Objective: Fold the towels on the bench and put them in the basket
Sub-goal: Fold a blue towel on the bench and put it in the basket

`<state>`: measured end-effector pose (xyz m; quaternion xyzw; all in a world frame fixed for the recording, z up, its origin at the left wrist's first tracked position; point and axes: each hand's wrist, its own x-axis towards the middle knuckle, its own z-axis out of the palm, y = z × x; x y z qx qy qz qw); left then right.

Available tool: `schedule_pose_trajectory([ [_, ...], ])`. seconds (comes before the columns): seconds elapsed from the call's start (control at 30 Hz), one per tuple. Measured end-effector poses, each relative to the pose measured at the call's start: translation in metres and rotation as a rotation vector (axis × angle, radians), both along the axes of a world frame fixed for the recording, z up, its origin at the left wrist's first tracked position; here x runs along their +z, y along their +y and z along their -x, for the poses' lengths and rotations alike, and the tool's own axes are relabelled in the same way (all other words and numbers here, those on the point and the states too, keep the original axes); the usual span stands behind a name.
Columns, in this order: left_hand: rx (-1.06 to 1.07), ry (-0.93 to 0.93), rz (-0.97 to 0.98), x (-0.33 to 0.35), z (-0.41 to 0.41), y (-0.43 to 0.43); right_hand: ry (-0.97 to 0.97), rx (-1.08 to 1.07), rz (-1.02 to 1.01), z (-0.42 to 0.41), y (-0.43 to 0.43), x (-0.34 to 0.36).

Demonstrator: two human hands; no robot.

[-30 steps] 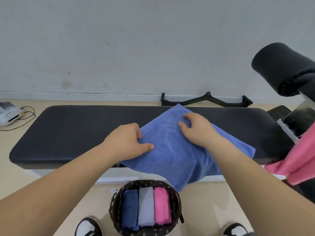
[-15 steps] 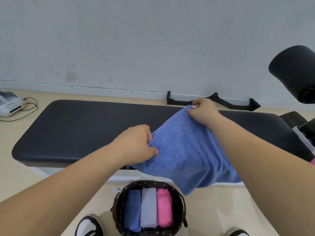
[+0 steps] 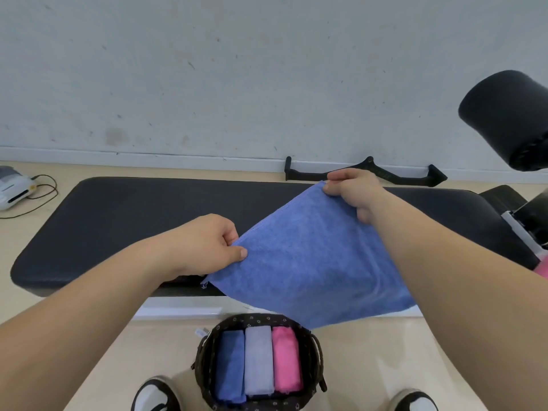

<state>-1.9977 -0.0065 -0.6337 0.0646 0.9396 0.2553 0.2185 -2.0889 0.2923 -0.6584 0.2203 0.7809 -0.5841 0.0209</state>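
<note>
A person's two bare hands hold a blue towel point(image 3: 308, 262) over a black padded bench point(image 3: 133, 221). The left hand point(image 3: 201, 247) pinches one corner, fingers curled round the cloth; the right hand point(image 3: 353, 191) pinches the far corner. The towel's near edge hangs over a dark basket point(image 3: 207, 351) on the floor, which holds three folded towels: blue, grey, pink.

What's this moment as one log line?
step: folding | left hand: pinches blue towel corner | right hand: pinches far corner | basket: three folded towels
</note>
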Motion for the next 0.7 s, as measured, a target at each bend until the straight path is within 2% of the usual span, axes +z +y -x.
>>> schedule_pose_trajectory([
  [0.1, -0.019, -0.005, 0.031, 0.0, 0.001, -0.001, -0.007, -0.062, -0.068, 0.006, -0.005, -0.003],
  [0.3, -0.016, -0.002, 0.055, 0.001, 0.004, -0.004, 0.015, -0.22, -0.008, 0.017, -0.012, -0.009],
  [0.47, -0.004, 0.1, 0.212, 0.0, 0.002, -0.005, 0.03, -0.152, -0.095, 0.01, -0.013, -0.016],
  [0.57, 0.041, 0.116, 0.212, -0.001, -0.002, -0.01, -0.007, -0.031, -0.149, 0.01, -0.007, -0.013],
  [0.7, 0.016, 0.05, 0.167, -0.001, -0.01, -0.005, -0.073, 0.12, -0.463, 0.009, -0.01, -0.005],
])
